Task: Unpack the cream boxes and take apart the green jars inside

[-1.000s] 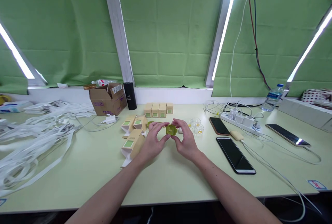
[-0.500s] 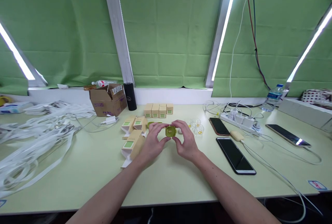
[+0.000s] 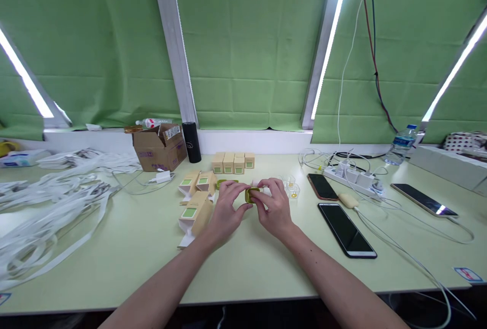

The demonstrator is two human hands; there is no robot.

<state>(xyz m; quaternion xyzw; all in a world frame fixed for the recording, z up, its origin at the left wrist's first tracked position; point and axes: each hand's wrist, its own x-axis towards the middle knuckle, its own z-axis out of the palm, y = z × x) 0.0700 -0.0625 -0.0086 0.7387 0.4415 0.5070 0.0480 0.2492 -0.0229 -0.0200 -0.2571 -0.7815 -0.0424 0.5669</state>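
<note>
A small olive-green case [image 3: 249, 196] is held above the middle of the table. My left hand [image 3: 228, 209] grips its left side between thumb and fingers. From the right, my right hand [image 3: 274, 207] pinches it, its fingers covering part of the case. Another green piece [image 3: 224, 184] lies behind my left hand. Open kraft boxes with green labels [image 3: 198, 212] stand left of my left hand. Small clear containers with yellow bits [image 3: 292, 190] sit behind my right hand, partly hidden.
Closed small boxes [image 3: 228, 162] line up at the back, near a black cylinder [image 3: 191, 142] and a cardboard carton [image 3: 158, 150]. White straps [image 3: 57, 217] cover the left. Phones [image 3: 346, 230], a power strip [image 3: 355, 179] and cables lie on the right.
The green case has turned, and the fingers of my right hand have moved over its front. The camera view has shifted slightly.
</note>
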